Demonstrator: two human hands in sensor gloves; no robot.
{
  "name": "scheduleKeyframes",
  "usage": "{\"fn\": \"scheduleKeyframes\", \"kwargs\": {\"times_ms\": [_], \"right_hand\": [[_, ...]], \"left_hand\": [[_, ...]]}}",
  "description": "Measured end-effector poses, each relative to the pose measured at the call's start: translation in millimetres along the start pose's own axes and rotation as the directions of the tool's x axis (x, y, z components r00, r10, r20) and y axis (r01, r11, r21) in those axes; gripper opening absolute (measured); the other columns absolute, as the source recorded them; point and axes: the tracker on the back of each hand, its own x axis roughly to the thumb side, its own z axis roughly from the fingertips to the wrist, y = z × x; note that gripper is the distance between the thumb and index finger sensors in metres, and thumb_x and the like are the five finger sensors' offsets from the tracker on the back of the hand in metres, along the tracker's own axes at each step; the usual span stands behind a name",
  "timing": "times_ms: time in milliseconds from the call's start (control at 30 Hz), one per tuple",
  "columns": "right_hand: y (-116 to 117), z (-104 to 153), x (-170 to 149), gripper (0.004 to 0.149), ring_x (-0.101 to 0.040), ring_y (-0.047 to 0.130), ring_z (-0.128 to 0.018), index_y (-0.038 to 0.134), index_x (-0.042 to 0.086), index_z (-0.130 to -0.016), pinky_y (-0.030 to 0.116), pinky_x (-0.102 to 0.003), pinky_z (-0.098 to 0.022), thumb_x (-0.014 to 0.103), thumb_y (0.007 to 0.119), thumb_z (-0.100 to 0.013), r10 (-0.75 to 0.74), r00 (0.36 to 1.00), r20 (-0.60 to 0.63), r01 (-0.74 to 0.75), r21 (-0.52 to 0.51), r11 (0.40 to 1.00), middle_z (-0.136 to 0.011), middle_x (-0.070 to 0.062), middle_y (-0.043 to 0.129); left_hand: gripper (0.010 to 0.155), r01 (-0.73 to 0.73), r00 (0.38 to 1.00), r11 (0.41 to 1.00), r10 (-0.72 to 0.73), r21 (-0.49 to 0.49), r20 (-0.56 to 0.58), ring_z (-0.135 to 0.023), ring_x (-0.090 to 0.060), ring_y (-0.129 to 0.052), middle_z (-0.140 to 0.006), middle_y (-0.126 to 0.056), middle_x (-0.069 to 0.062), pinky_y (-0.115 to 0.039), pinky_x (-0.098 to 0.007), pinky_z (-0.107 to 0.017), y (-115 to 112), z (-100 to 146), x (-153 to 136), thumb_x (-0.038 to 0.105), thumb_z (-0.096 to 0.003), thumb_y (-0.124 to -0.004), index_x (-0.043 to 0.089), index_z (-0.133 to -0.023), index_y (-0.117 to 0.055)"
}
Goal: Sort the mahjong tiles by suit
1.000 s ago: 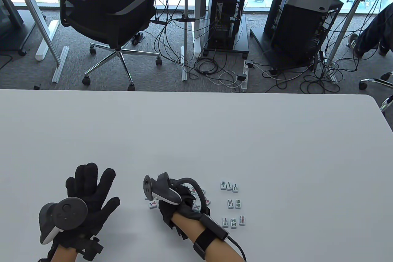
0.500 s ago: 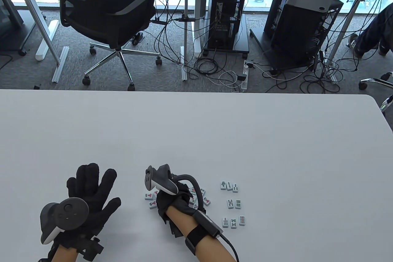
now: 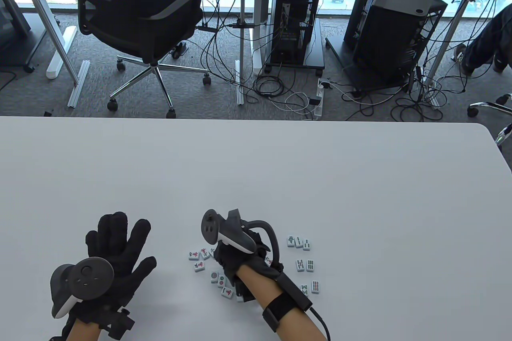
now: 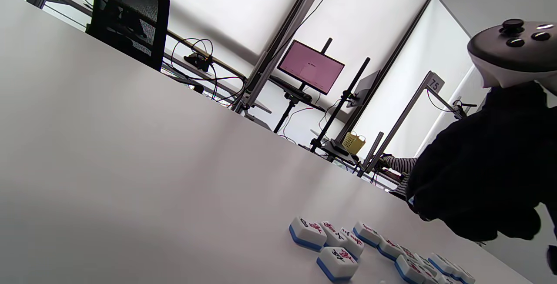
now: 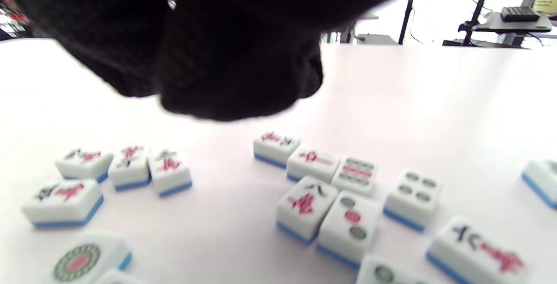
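Mahjong tiles lie face up in loose clusters near the front edge of a white bench, a layout that reads as a sort half done. To the right sits a tidy group of green bamboo tiles, set in short rows and well apart from the rest, apparently the finished suit. To the left, a small cluster of red character tiles appears to be forming a second group. Between them, under and just beside the right hand, the tiles are a mix; the right wrist view shows circle tiles touching character tiles in an unsorted knot, with one large-circle tile lying apart at the near edge.

The right hand hovers low over that mixed patch, knuckles up and its tracker riding on the back. Its fingers point down towards the tiles, but whether they pinch one cannot be told: the glove blocks the table view and blurs the wrist view.

The left hand lies palm down on bare bench, well apart from every tile, fingers spread wide and holding nothing.
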Motion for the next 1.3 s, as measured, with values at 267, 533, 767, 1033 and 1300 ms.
{"fn": "scheduleKeyframes", "kwargs": {"times_ms": [267,533,767,1033,1300], "right_hand": [[-22,37,-81,0.063,-0.008,0.090,-0.006,0.082,-0.004,-0.075,0.082,-0.026,-0.005,0.042,0.088,-0.033,0.148,0.965,0.217,-0.121,-0.132,0.984,-0.034,-0.004,0.099],[28,54,-106,0.061,-0.009,0.091,-0.007,0.083,-0.002,-0.075,0.083,-0.027,-0.006,0.042,0.088,-0.033,0.301,0.903,0.308,-0.292,-0.076,0.953,-0.035,-0.004,0.099],[46,51,-103,0.060,-0.008,0.089,-0.005,0.082,-0.001,-0.076,0.082,-0.027,-0.005,0.042,0.087,-0.033,0.393,0.866,0.309,-0.408,-0.016,0.913,-0.032,-0.003,0.099],[52,45,-107,0.060,-0.008,0.088,-0.003,0.082,-0.001,-0.076,0.081,-0.027,-0.003,0.041,0.087,-0.033,0.386,0.876,0.291,-0.412,0.033,0.910,-0.030,-0.002,0.098],[49,49,-104,0.060,-0.010,0.089,-0.006,0.081,0.003,-0.081,0.082,-0.028,-0.006,0.041,0.085,-0.034,0.425,0.862,0.275,-0.448,0.023,0.894,-0.034,-0.003,0.099]], "left_hand": [[0.076,0.011,1.000,1.000,-0.011,-0.010,-0.008,-0.106,-0.014,0.020,-0.110,0.014,0.019,0.010,-0.056,-0.070,-1,0,0,0.073,-0.0472,-0.054,0.046,-0.111,-0.022],[0.076,0.017,1.000,1.000,-0.017,-0.023,-0.024,-0.106,-0.014,0.019,-0.110,0.013,0.019,0.010,-0.056,-0.070,-2,-1,-1,0.073,-0.0472,-0.054,0.045,-0.111,-0.022],[0.076,0.019,0.999,0.999,-0.020,-0.027,-0.029,-0.106,-0.014,0.019,-0.110,0.013,0.019,0.010,-0.056,-0.070,-2,-1,-1,0.073,-0.0472,-0.054,0.045,-0.111,-0.023],[0.076,0.019,0.999,0.999,-0.020,-0.027,-0.025,-0.106,-0.014,0.020,-0.110,0.013,0.019,0.010,-0.056,-0.070,-2,-2,-1,0.073,-0.0472,-0.054,0.045,-0.111,-0.023],[0.076,0.020,1.000,0.999,-0.020,-0.029,-0.024,-0.106,-0.014,0.019,-0.110,0.013,0.019,0.010,-0.056,-0.070,-2,-2,-1,0.073,-0.0472,-0.054,0.045,-0.111,-0.023]]}}
